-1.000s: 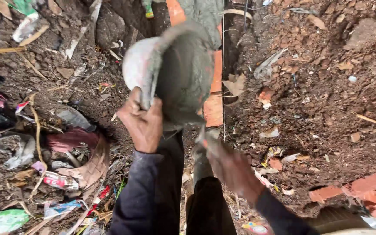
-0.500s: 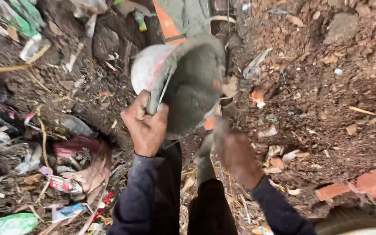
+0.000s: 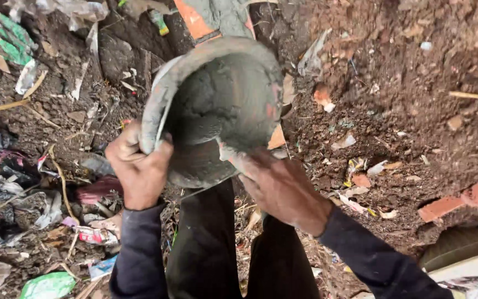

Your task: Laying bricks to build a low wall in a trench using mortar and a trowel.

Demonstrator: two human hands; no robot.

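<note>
A round metal pan [image 3: 216, 99], coated inside and out with wet grey cement, is tipped so its mouth faces me. My left hand [image 3: 139, 171] grips its left rim, fingers curled over the edge. My right hand [image 3: 286, 191] is at the pan's lower right rim, closed on what looks like a cement-smeared trowel [image 3: 230, 156] whose tip reaches into the pan. Both arms wear dark sleeves.
Below the pan are my dark trousers [image 3: 205, 243]. Orange bricks with grey mortar [image 3: 194, 19] lie behind the pan. Plastic litter and wrappers [image 3: 6, 182] cover the ground at left. Red-brown soil and a loose brick [image 3: 471, 196] lie at right, near a dark curved object [image 3: 460, 243].
The pan has turned from edge-on to mouth-up, now showing its cement-coated inside. My right hand rose from below the pan to its lower rim. My left hand kept its grip.
</note>
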